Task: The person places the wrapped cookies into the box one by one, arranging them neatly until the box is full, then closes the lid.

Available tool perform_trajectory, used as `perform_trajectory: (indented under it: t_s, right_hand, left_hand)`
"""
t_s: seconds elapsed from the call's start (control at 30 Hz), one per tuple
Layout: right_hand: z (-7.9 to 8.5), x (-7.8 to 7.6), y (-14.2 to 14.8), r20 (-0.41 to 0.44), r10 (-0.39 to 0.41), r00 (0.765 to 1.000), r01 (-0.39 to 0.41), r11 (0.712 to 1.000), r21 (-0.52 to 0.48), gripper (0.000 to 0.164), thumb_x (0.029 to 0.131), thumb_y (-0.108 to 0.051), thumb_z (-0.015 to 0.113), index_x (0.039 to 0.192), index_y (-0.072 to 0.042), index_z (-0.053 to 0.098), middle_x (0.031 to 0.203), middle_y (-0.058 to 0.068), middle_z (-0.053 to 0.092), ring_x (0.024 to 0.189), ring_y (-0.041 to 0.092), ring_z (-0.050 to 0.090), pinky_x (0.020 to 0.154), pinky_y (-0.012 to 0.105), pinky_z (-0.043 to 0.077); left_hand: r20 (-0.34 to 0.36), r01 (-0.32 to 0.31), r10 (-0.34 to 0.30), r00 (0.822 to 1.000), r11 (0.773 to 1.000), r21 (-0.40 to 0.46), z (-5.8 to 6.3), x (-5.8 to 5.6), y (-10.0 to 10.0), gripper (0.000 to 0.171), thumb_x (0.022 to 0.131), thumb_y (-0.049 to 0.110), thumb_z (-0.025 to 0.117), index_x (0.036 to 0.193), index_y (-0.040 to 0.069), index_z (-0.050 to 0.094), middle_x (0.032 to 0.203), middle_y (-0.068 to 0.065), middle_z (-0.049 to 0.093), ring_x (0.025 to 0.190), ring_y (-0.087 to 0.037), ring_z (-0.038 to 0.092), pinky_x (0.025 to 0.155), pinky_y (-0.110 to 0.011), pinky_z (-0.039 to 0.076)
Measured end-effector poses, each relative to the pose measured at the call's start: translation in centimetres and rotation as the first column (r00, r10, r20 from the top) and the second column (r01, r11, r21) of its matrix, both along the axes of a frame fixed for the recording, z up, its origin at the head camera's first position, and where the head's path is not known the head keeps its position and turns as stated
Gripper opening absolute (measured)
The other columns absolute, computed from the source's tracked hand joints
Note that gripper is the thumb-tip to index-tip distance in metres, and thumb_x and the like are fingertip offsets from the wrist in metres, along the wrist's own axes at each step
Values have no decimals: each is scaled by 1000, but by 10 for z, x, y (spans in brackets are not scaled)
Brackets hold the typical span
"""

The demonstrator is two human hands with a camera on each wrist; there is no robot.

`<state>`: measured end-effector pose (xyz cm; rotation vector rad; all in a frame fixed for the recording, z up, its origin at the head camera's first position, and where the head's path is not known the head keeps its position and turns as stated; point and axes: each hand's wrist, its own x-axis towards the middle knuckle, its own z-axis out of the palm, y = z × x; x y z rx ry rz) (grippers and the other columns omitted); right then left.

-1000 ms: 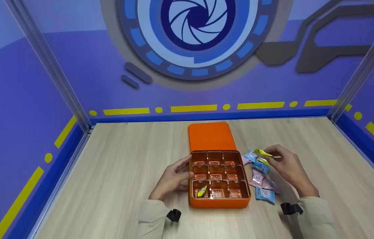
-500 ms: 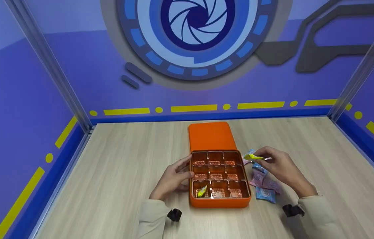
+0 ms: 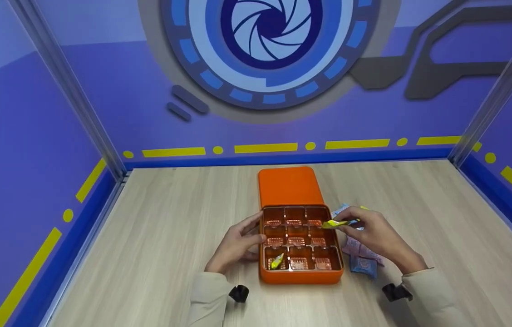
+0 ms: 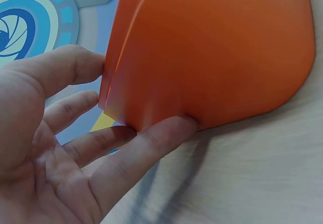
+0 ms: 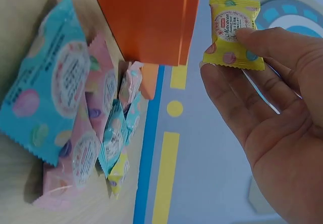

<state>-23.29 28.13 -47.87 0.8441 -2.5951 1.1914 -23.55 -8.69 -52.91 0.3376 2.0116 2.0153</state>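
An orange box (image 3: 301,278) with a clear-brown divided tray stands on the table, its front-left compartment holding a yellow wrapped candy (image 3: 277,261). My left hand (image 3: 235,245) rests its spread fingers and thumb against the box's left side and rim. Between thumb and fingertips my right hand (image 3: 381,234) pinches another yellow wrapped candy (image 5: 233,31), marked Macaron in the right wrist view. In the head view that candy overlaps the box's right rim, beside the right-hand compartments. Blue wrapped candies (image 5: 48,77) and pink wrapped candies (image 5: 83,148) lie right of the box, partly hidden by the right hand.
Behind the box, an orange lid (image 3: 290,186) lies flat on the wooden table (image 3: 183,218). One more yellow wrapped candy (image 5: 118,173) is in the loose pile. Blue printed panels (image 3: 265,131) enclose the table at the back and sides.
My right hand has carried the pinched yellow candy leftward and toward me, from above the candy pile to the box's right rim. The left hand and box stay in place.
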Motion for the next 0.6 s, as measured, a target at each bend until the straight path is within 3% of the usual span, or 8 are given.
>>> perform_trajectory:
  t_s: [0.33,0.6]
  right_hand:
    - [3,6,-10,68,62,996,-62,998,-8,28,94,6,76,113,-15,78,107,0,73,94,24,74,83,28,63]
    - [5,9,-17,89,136,987,-135,991,-22,24,95,6,74,112,-12,77,108,4,73,96,28,75,85,37,64]
  left_hand:
    - [16,-3,2,1000,1000,9,0,-1,0,71,100,11,72,164,14,43,167,-20,37,122,-33,67,72,-46,66]
    - [23,11,-12,1000,1000,28,0,-1,1,71,100,10,70,165,12,40,168,-22,35,130,-39,61,76,-50,65]
